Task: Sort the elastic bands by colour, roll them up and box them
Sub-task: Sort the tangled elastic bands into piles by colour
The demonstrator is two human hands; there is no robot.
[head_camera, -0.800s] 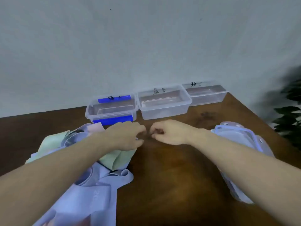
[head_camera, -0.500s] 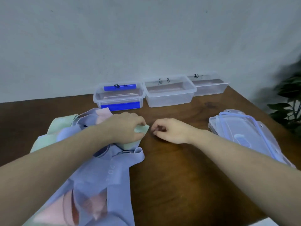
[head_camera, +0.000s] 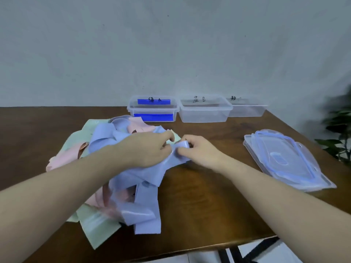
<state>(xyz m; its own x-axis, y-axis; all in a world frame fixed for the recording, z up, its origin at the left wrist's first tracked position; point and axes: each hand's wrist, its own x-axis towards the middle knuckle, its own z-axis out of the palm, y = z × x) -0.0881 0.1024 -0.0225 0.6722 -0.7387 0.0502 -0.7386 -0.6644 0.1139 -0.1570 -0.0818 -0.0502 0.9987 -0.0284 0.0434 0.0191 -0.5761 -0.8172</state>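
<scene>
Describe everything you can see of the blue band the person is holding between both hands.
The blue band is a flat, wide strip of pale lilac-blue, smooth and stretchy-looking. Its free end is curled over at the right hand, whose thumb and fingers pinch it; the left hand grips it just beside. From there it trails back and down into the heap of bands on the brown table. It is not yet rolled up. Where it ends within the heap cannot be told.

handwritten black marks are seen on three clear boxes: unreadable on the left box (head_camera: 153, 108), "b" on the middle box (head_camera: 204, 110), "粉" on the right box (head_camera: 247, 108).
</scene>
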